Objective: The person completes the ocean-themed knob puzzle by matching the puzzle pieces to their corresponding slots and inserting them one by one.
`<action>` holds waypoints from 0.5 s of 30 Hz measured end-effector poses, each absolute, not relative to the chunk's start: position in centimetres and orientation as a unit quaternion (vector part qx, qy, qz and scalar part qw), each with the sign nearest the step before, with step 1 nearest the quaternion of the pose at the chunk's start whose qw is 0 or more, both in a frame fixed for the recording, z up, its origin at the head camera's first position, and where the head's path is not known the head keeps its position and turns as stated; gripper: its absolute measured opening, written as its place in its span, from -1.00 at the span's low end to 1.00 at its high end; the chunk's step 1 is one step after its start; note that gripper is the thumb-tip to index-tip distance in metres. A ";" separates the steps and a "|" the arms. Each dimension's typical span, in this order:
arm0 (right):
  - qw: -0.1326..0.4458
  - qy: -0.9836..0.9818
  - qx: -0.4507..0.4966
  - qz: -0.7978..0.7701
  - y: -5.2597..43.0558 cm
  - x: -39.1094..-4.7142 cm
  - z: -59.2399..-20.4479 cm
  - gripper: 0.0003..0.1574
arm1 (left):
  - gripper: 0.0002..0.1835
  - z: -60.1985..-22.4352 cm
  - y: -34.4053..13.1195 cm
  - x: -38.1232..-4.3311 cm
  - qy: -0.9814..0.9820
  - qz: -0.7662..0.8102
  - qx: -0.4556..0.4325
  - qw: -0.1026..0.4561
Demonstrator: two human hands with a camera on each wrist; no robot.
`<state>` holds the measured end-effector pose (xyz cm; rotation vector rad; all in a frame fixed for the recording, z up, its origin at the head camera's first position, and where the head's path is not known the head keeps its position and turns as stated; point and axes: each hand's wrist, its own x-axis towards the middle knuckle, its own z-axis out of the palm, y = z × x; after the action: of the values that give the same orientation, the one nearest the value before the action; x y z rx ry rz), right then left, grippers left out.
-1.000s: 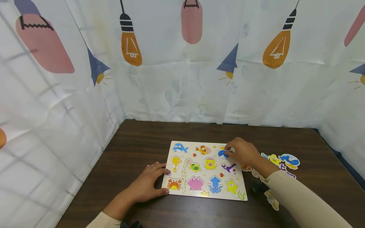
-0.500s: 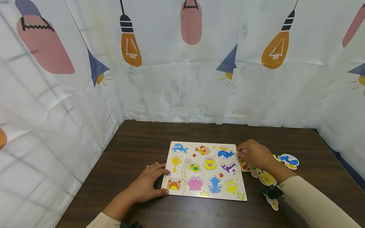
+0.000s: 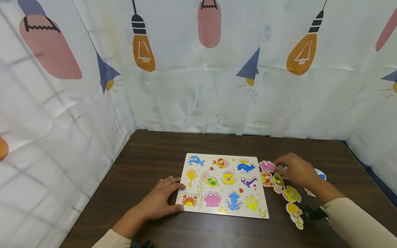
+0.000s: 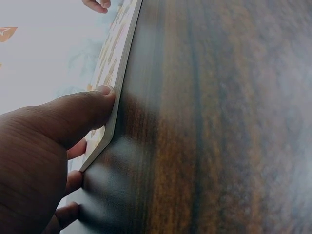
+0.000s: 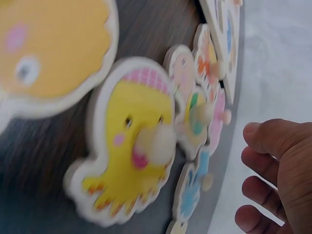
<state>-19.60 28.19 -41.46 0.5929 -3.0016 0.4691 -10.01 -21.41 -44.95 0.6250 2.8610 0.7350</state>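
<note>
A wooden peg puzzle board (image 3: 217, 186) with printed sea animals lies on the table. My left hand (image 3: 162, 199) rests at its near left corner, thumb (image 4: 100, 100) against the near edge and fingers at the left edge. My right hand (image 3: 294, 168) is over the loose knobbed pieces right of the board. In the right wrist view its bent fingers have nothing between them, and a blue squid piece (image 5: 187, 192) lies close by. A pink shell piece (image 3: 266, 166) sits beside the board's right edge, left of the right fingertips.
Other loose pieces lie right of the board: a crab (image 3: 266, 179), a turtle (image 3: 278, 180), a yellow octopus (image 3: 291, 194) and a seahorse (image 3: 294, 212). The right arm partly covers a whale piece (image 3: 322, 175). A printed white curtain (image 3: 204, 103) hangs behind the table (image 3: 161, 148).
My right hand has moved right, from over the board's whale picture to above the loose pieces. The pink shell piece, earlier at its fingertips, now lies uncovered. The left hand has stayed put.
</note>
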 end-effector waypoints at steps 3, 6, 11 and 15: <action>0.019 -0.970 0.190 0.152 29.1 -19.5 -41.6 -0.77 | -0.33 -45.0 -21.4 -10.1 0.946 0.242 0.208 0.061; 0.013 -0.970 0.187 0.152 30.0 -19.4 -41.6 -0.75 | -0.33 -45.0 -21.4 -10.1 0.946 0.242 0.209 0.061; 0.006 -0.974 0.171 0.149 31.4 -19.2 -41.4 -0.72 | -0.33 -45.1 -21.5 -10.2 0.946 0.240 0.208 0.062; 0.002 -0.975 0.162 0.152 32.7 -19.2 -41.6 -0.71 | -0.33 -45.1 -21.5 -10.2 0.946 0.240 0.206 0.065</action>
<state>-19.21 32.66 -41.57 0.5073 -3.0595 0.4767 -10.16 -21.46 -45.07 0.6213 2.8570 0.7248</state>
